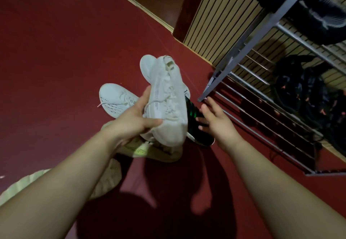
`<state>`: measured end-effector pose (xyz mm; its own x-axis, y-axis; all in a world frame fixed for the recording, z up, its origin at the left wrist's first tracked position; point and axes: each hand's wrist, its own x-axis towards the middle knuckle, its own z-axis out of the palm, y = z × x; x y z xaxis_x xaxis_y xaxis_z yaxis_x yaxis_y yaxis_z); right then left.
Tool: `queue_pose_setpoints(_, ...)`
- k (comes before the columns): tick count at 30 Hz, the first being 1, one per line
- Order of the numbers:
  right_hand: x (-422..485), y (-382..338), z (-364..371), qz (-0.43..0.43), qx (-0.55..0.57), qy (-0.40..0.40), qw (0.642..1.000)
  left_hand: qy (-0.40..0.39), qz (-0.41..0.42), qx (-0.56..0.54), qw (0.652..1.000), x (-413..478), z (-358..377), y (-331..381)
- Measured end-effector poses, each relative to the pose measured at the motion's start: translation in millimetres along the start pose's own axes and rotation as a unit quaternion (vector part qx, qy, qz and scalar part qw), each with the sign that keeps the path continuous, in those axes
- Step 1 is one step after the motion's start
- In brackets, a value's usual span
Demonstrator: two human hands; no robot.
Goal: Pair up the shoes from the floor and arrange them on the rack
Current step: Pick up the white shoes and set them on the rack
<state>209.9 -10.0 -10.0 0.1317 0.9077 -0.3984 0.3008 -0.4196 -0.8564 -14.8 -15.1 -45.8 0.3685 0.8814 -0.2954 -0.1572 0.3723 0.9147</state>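
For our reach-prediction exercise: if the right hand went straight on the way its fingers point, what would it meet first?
Probably the black-and-green shoe: the right hand reaches open toward it, fingertips seemingly at it. Depth is unclear; the rack corner lies close by.

The white knitted-cloth sneaker (pixel 164 103) looked soft and matt, with a ribbed rubbery sole. The grey metal-bar shoe rack (pixel 273 15) was smooth with a dull shine. The dark red floor (pixel 56 51) was smooth and matt, and the beige wall panel (pixel 215 19) finely ridged.
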Motion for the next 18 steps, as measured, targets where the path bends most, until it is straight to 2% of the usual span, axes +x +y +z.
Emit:
queue_pose_setpoints(5, 44, -23, 10, -0.027, -0.117, 0.017, 0.993, 0.064, 0.011, 0.008, 0.998, 5, -46, 11)
queue_pose_setpoints(8, 84, -40, 27, -0.043, -0.228, 0.01, 0.973, 0.1, 0.023, -0.009, 0.995, 13, -59, 12)
queue_pose_setpoints(11, 123, -52, 42, -0.026, -0.312, 0.009, 0.95, 0.125, 0.027, -0.01, 0.992, 23, -67, 12)
queue_pose_setpoints(14, 158, -54, 60, 0.028, -0.331, 0.012, 0.943, 0.143, 0.024, -0.032, 0.989, 34, -77, 12)
queue_pose_setpoints(18, 192, -47, 84, 0.057, -0.405, -0.012, 0.912, 0.144, 0.016, -0.038, 0.989, 47, -86, 5)
